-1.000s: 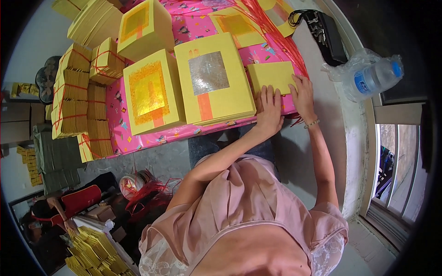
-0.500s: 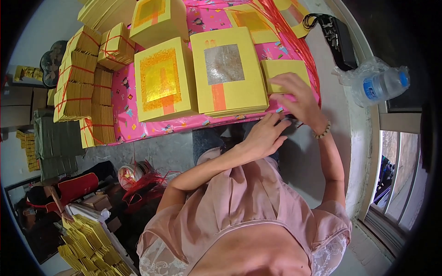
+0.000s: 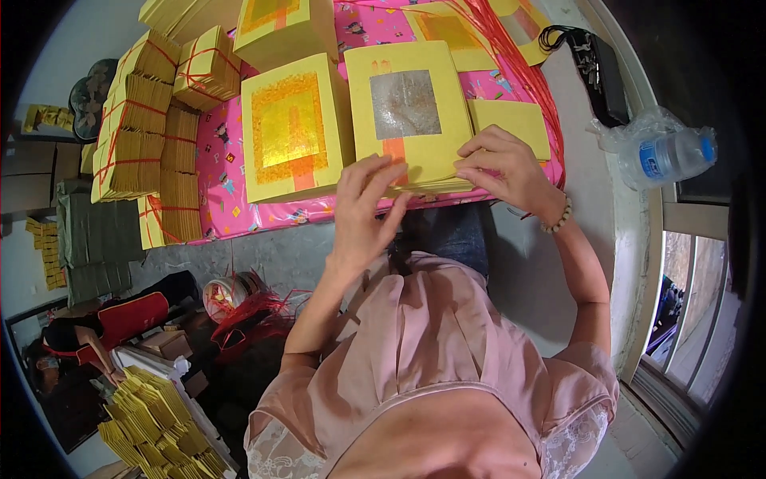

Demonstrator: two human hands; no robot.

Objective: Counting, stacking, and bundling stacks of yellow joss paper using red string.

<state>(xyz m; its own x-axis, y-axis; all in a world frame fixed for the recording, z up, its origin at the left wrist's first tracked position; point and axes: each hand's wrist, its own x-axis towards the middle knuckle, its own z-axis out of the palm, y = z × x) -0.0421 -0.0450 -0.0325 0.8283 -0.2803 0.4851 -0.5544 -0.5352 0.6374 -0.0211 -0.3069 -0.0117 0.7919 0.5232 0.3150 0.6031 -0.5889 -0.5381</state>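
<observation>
In front of me lies a stack of yellow paper sheets (image 3: 435, 148), its top sheet bearing a silver square and an orange strip. My left hand (image 3: 363, 207) is at its front left edge, fingers apart, fingertips on or just over the paper by the strip. With thumb and fingers my right hand (image 3: 511, 172) pinches the stack's front right corner; how many sheets it has is hidden. Left of this stack stands a taller stack of yellow paper with a gold square (image 3: 283, 132). A lower yellow stack (image 3: 511, 120) lies partly behind my right hand.
Yellow paper bundles tied with red string (image 3: 136, 128) line the left of the pink patterned tablecloth (image 3: 219, 160). Red strings (image 3: 519, 72) hang along its right side. A plastic bottle (image 3: 662, 156) and black case (image 3: 594, 76) sit on the right ledge. Another person (image 3: 120, 327) is at far left.
My left hand has moved left and up to the front edge of the silver-square stack. My right hand has come down slightly and closed on its right corner.
</observation>
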